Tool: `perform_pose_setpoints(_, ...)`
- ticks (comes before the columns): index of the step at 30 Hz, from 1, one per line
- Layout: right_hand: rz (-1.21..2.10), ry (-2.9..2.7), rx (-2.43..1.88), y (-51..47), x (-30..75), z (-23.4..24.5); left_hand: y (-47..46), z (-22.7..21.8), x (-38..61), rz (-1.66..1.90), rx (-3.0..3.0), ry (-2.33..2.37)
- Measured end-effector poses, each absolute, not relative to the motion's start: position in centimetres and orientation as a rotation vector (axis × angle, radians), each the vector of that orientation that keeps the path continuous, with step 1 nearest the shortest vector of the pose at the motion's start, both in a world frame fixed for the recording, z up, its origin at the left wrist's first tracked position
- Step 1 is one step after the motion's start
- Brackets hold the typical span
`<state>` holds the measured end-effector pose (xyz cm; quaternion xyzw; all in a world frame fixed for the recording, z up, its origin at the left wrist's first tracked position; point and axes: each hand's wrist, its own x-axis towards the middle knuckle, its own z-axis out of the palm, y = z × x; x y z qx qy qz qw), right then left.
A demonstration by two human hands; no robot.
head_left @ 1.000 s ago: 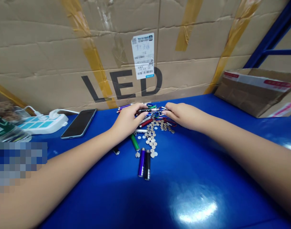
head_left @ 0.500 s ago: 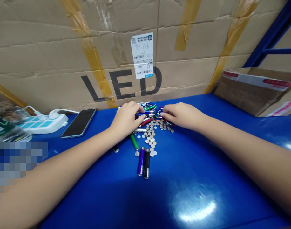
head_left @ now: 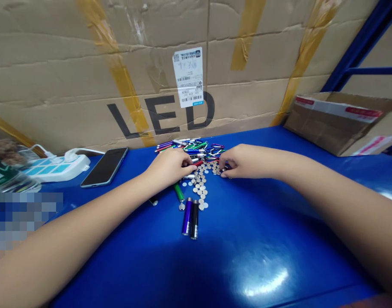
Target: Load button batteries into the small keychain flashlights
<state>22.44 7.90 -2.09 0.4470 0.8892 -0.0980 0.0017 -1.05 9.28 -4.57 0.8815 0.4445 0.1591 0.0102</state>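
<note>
While two tubes (head_left: 187, 217) are lying apart, heap (head_left: 195, 151) apparently remaining, left hand (head_left: 170, 166) and right hand (head_left: 239, 161) are curling, grips unclear.

Loose silvery discs (head_left: 201, 187) beside piled coloured tubes (head_left: 195, 151)

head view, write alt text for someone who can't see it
A person's left hand is at a jumble of shiny coloured tubes and the right hand is at small round discs on a blue table. A purple tube and a black tube lie side by side in front; cardboard printed LED stands behind.
</note>
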Motion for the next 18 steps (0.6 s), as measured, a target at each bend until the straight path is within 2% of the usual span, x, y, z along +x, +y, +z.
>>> perform_pose_setpoints(12, -0.271, 2.716, 1.432, 7.8, 21.9, -1.8, 8.4, -4.3, -0.5, 0.930, 2.412, 1.225)
perform_pose_setpoints(18, -0.139, 2.913, 1.551, 7.6, 22.3, -1.2, 7.5, -4.9, 0.2, 0.928, 2.104, 1.067)
